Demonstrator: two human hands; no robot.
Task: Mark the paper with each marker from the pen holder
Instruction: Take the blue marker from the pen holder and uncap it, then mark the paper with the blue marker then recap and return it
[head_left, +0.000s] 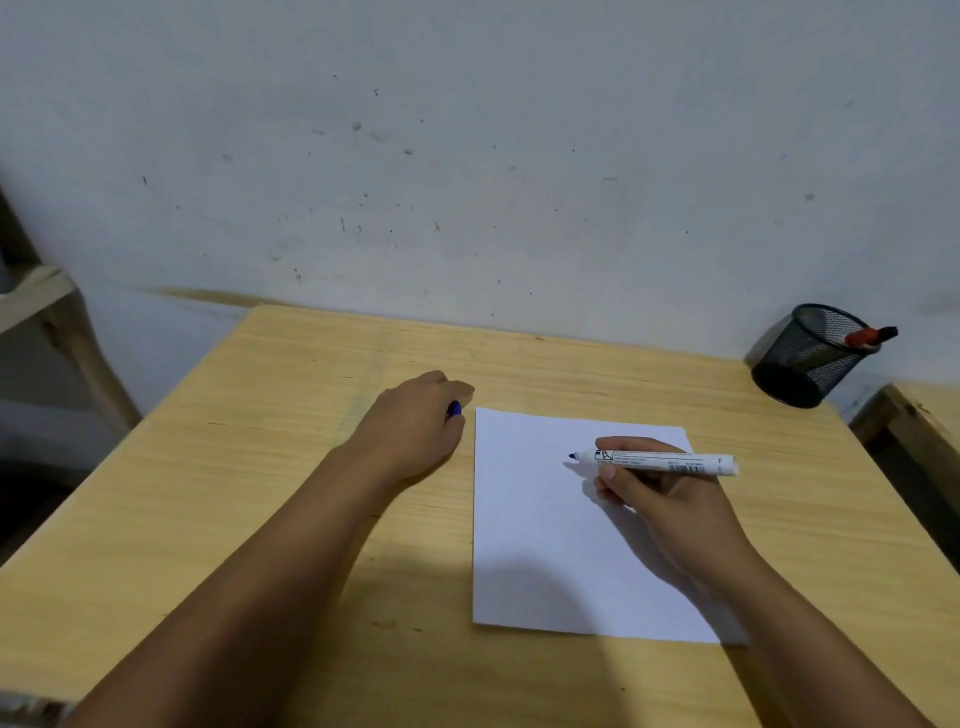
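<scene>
A blank white sheet of paper (550, 545) lies on the wooden desk (260, 467). My right hand (660, 493) grips an uncapped white marker (670, 461) over the sheet's upper part, with its dark blue tip pointing left just above the paper. My left hand (415, 421) rests on the desk just left of the paper's top corner, closed around a blue cap (454, 409). A black mesh pen holder (810, 358) stands at the desk's far right corner, and a marker with a red and a black part (870, 335) leans out over its rim.
A marked grey wall runs right behind the desk. The corner of another wooden table (924, 421) sits to the right, past a narrow gap. A wooden frame (57, 322) stands beyond the desk's left edge.
</scene>
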